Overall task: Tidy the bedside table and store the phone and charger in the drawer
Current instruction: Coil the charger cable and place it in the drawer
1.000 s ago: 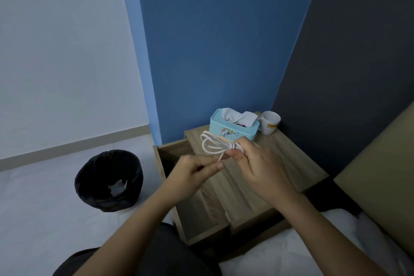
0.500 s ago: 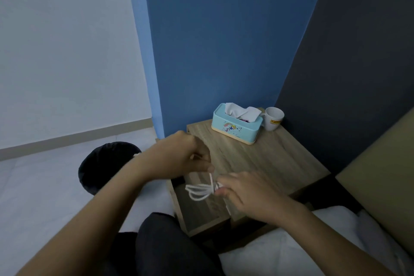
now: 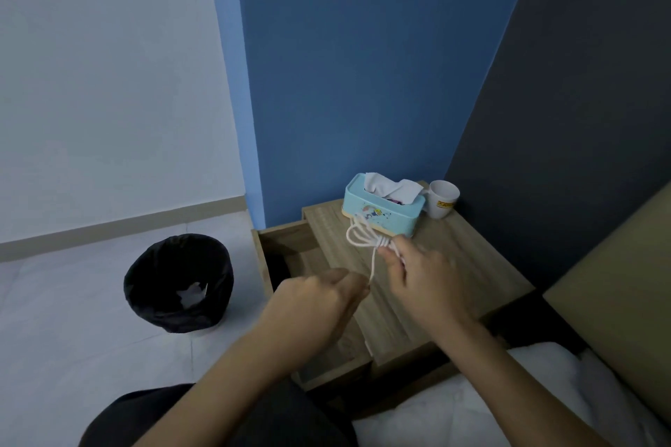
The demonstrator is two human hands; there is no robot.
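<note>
A white charger cable (image 3: 357, 234) is coiled into loops above the wooden bedside table (image 3: 468, 265). My right hand (image 3: 425, 274) pinches the bundle where the loops meet. My left hand (image 3: 316, 305) is closed on the loose end of the cable, which runs taut from the bundle down to its fingers. The table's drawer (image 3: 283, 239) is pulled out to the left, with both hands held over it. Something dark lies in the drawer's far corner; I cannot tell what it is. No phone shows.
A light blue tissue box (image 3: 385, 210) and a white cup (image 3: 442, 199) stand at the back of the table. A black bin (image 3: 178, 283) sits on the floor to the left. White bedding (image 3: 508, 406) and a tan headboard (image 3: 624, 301) lie to the right.
Half a second ago the coiled cable was low over the drawer with my left hand above it. Now my right hand has lifted the bundle toward the tissue box and my left hand pulls the end downward.
</note>
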